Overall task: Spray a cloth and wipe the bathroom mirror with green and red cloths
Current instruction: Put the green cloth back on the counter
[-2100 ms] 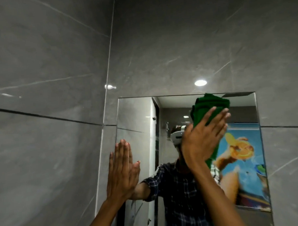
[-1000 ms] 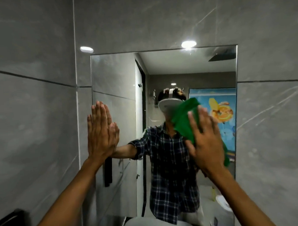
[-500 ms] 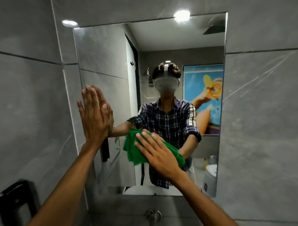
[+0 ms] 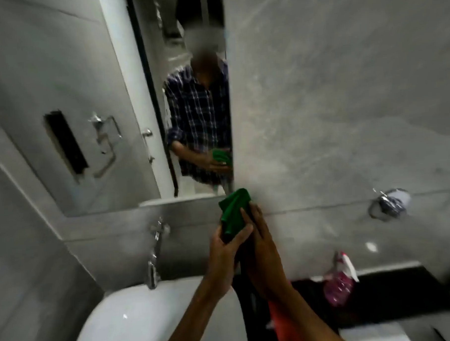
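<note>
We hold the green cloth [image 4: 234, 211] in both hands: left hand [image 4: 223, 250] pinching it at seven o'clock, right hand [image 4: 260, 242] pressed against it at five o'clock.

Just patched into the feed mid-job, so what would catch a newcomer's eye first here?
The green cloth, bunched between the left hand and right hand at centre, just below the mirror. A pink spray bottle stands on the dark counter at lower right, and a red cloth lies under the right forearm.

Dim, soft indoor light; whole frame motion-blurred, with wide-angle bending at the edges.
</note>
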